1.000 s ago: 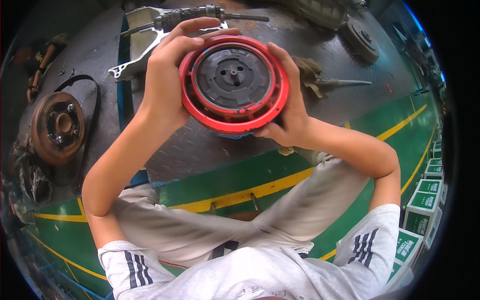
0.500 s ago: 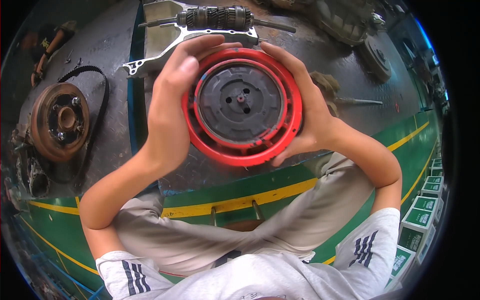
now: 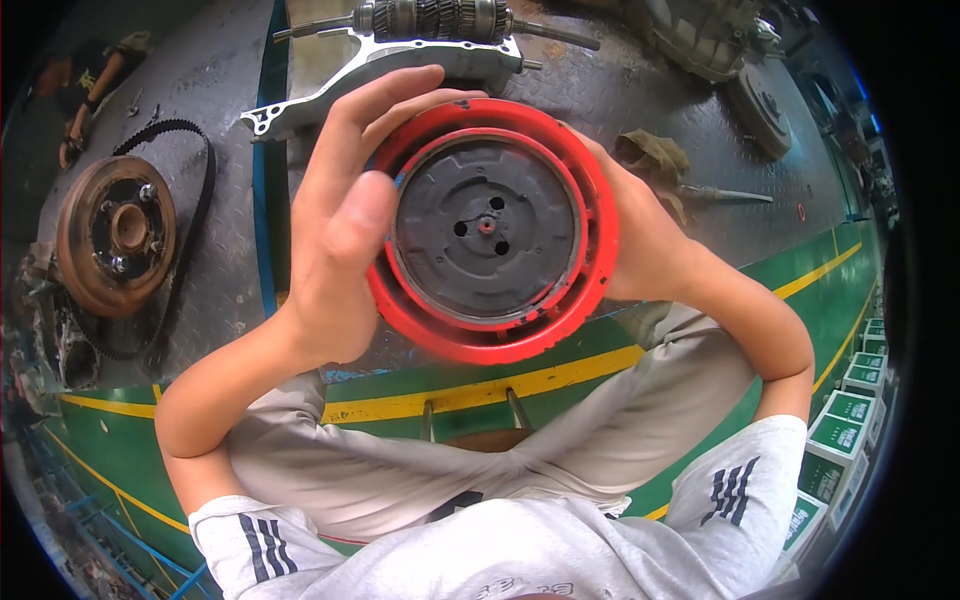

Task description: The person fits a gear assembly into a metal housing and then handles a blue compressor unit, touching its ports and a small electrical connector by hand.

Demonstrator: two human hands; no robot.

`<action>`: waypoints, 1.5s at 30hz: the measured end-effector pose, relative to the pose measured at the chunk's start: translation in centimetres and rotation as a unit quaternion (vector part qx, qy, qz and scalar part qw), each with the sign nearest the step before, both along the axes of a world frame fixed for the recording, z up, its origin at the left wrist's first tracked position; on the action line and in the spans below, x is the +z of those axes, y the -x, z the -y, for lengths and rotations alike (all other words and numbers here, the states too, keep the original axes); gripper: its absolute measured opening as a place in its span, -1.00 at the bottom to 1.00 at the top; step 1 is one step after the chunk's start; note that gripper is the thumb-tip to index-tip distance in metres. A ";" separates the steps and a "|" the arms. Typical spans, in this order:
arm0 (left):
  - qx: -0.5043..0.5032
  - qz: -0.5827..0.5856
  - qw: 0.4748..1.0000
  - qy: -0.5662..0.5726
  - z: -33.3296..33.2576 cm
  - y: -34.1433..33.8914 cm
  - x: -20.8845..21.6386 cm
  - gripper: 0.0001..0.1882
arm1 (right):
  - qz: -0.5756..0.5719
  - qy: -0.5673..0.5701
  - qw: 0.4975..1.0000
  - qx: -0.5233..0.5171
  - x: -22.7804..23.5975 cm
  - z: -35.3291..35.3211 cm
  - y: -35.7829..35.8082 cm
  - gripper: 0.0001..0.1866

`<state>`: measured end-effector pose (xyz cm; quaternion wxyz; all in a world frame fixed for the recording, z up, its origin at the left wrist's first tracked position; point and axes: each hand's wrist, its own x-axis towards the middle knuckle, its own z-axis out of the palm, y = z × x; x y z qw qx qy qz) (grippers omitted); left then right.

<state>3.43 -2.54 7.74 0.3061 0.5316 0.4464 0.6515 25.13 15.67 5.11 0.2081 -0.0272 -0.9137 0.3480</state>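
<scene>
Between my hands is a round red wheel-like machine part, with a dark grey disc at its centre that has several holes around a small hub. It is raised above the table's front edge, its flat face turned up toward me. My left hand presses on its left rim, thumb at the side and fingers reaching along the far edge. At the right rim, my right hand grips from outside; its fingertips are hidden behind the part. Just beyond the left fingers lies a grey metal casing carrying a gear shaft.
A rusty pulley and a black toothed belt are on the left. At right lie a brown cloth, a metal rod and a disc. Another person's arm shows far left. Boxes line the right.
The red part has come slightly nearer to me and right, turning a little. My right hand has slid behind its rim, hiding the fingers and thumb that showed before.
</scene>
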 end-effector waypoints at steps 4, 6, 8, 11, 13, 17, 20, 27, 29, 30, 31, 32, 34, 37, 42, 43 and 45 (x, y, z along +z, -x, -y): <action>0.012 -0.024 1.000 -0.004 0.7 0.5 -0.7 -0.16 | 0.027 0.035 0.998 -0.048 -1.6 0.1 -0.3 0.00; 0.047 -0.024 0.999 0.007 1.6 0.3 -1.2 -0.15 | 0.014 0.026 0.998 -0.047 -2.0 0.1 -0.3 -0.05; 0.116 -0.029 0.993 0.011 2.9 0.2 -1.3 -0.15 | 0.019 0.027 0.998 -0.048 -2.1 -0.1 -0.2 -0.04; 0.252 -0.160 0.954 -0.023 4.5 1.6 -0.4 -0.15 | 0.010 0.043 0.998 -0.038 -2.0 -0.4 -0.2 -0.04; 0.007 -0.056 0.983 -0.173 4.9 4.5 1.2 -0.12 | 0.009 0.080 0.997 -0.021 -2.0 -0.7 -0.3 -0.05; 0.193 -0.191 0.962 -0.031 3.0 5.9 0.5 -0.25 | 0.005 0.121 0.992 -0.013 -2.2 -0.8 -0.4 -0.03; 0.061 -0.183 0.980 -0.047 -0.6 4.7 0.2 -0.24 | 0.029 0.134 0.991 -0.009 -1.9 -0.5 -0.5 -0.06; -0.202 0.022 0.978 0.051 -3.6 -0.2 2.8 -0.04 | -0.002 0.021 1.000 -0.002 -0.4 -0.4 -1.1 -0.12; -0.186 -0.101 0.974 0.079 -3.3 -0.2 3.3 0.14 | -0.008 -0.033 0.999 0.011 -0.4 -0.8 -1.3 -0.12; -0.182 -0.111 0.973 0.083 -3.0 -0.2 3.2 0.16 | 0.005 -0.034 0.999 0.016 -0.5 -1.0 -1.3 -0.12; -0.185 -0.116 0.973 0.077 -2.7 -0.2 3.0 0.17 | 0.017 -0.036 0.999 0.023 -0.6 -1.2 -1.4 -0.13; -0.172 -0.112 0.975 0.083 -2.1 -0.4 2.6 0.18 | -0.014 -0.044 0.999 0.028 -0.8 -1.2 -1.5 -0.15; -0.118 -0.124 0.984 0.043 -1.0 -1.3 1.6 0.05 | -0.009 -0.058 0.998 0.021 -1.1 -1.3 -1.8 -0.17; 0.017 -0.145 0.989 0.000 1.3 -3.6 0.0 0.12 | -0.023 -0.090 0.995 0.021 -1.5 -1.2 -2.2 -0.18; 0.124 -0.204 0.967 -0.084 2.7 -3.5 1.1 0.07 | -0.057 -0.106 0.992 0.030 -2.2 -1.2 -2.6 -0.18; 0.148 -0.237 0.959 -0.051 2.3 -2.8 1.8 0.00 | -0.061 -0.112 0.991 0.036 -2.3 -1.3 -2.5 -0.17; 0.101 -0.240 0.964 0.044 0.3 -0.3 3.1 -0.06 | -0.053 -0.109 0.992 0.039 -2.3 -1.6 -2.2 -0.15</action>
